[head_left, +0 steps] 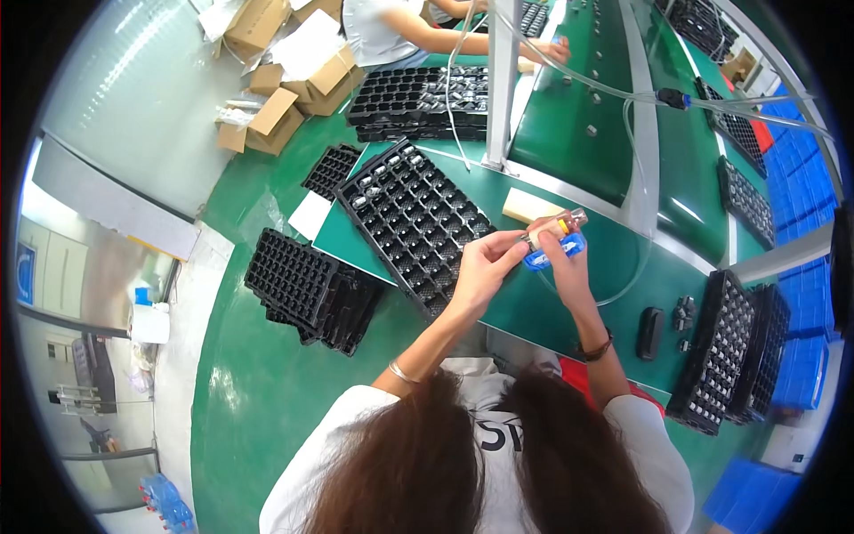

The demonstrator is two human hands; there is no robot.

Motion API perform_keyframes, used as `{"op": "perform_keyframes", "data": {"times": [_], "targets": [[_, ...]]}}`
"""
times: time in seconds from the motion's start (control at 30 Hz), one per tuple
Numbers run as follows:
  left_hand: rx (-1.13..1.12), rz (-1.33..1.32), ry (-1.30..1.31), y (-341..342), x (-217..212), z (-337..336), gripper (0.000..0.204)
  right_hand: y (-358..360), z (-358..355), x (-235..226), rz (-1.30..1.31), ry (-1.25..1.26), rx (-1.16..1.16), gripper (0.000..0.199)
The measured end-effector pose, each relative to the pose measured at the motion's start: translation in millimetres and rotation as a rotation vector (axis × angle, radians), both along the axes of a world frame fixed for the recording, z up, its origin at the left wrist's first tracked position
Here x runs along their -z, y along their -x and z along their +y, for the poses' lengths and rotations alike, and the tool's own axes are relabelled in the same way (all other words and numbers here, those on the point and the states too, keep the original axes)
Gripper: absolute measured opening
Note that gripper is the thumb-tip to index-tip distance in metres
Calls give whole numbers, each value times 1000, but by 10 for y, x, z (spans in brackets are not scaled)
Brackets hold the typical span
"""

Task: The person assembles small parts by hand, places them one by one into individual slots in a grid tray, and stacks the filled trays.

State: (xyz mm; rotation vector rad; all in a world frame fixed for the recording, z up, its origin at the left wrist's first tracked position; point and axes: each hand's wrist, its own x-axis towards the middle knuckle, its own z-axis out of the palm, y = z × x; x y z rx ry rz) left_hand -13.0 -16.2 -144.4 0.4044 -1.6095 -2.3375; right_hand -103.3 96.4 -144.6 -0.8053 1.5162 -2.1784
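Over the green worktable (569, 329) my two hands meet. My right hand (569, 267) is closed around a small cylindrical tool (557, 228) with a yellow band and a clear reddish end. My left hand (489, 265) pinches at the tool's other end; what lies between its fingertips is too small to make out. Just beneath the right fingers is a small blue tray (539, 260) with whitish bits in it; I cannot tell whether it is held or resting. A black compartment tray (427, 214) lies left of my hands, with a few metal parts in its far-left pockets.
A cream block (530, 206) lies beyond my hands. Black trays of small parts (712, 356) stand at right, near a black oblong object (650, 333). Stacked black trays (307, 289) sit at left. A metal post (502, 89) and conveyor (578, 125) are ahead, with another person beside them.
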Motion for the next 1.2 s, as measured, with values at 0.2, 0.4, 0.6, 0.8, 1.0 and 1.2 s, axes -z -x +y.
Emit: {"op": "perform_keyframes", "data": {"times": [0.2,0.4,0.6,0.8,1.0,1.2], "targets": [[-155,-129,573,-97,268,-580,31,433,-134,344,88,-216,212,20],[-607,-265,1024,-315,489,-1776,30,885,-232,661,552,-686,375,37],[-517,-316,1493,-197,573,-2221,28,833,-221,623,525,-803,410,41],[-301,-313,1722,-111,649,-2472,21,651,134,559,471,-803,372,73],[-187,-259,1760,-82,560,-2543,19,478,457,624,340,-778,314,64],[-160,-246,1523,-92,545,-2540,24,537,177,628,511,-677,487,59]]}}
